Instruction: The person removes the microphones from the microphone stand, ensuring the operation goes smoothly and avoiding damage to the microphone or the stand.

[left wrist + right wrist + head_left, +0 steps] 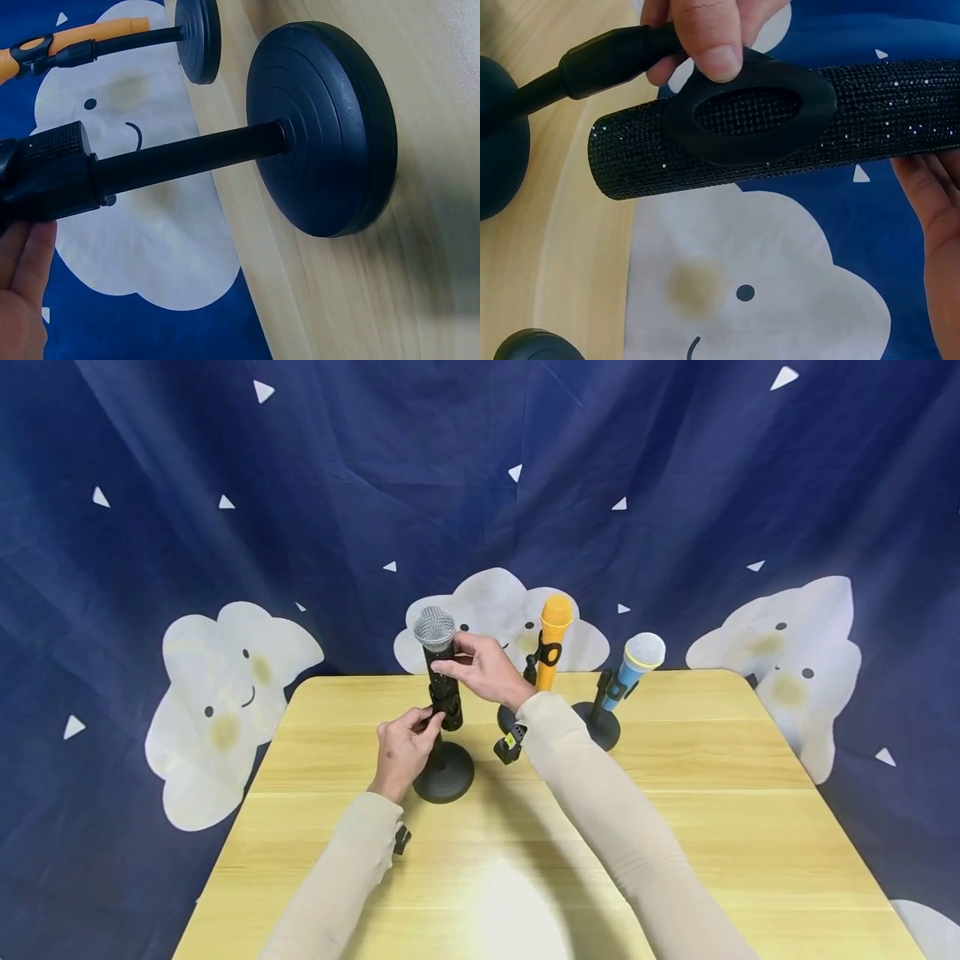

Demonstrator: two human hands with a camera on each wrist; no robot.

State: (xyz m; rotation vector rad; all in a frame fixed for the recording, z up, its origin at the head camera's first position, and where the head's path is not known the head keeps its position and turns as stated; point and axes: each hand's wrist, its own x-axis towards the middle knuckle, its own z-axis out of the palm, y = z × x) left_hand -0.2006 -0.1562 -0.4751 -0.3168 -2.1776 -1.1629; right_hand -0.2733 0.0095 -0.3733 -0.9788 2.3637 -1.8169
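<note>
Head view, and the right hand point(486, 672) grips the black microphone point(439, 683), just off centre toward nine o'clock! Left hand point(405, 747) pinches the clip point(742, 150) on its lower body; round base point(446, 783) at six, orange microphone point(555, 628) and blue microphone point(627, 674) near three.

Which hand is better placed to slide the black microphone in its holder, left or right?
Probably the right hand: it grips the black microphone below the mesh head, while the left hand pinches the holder.
</note>
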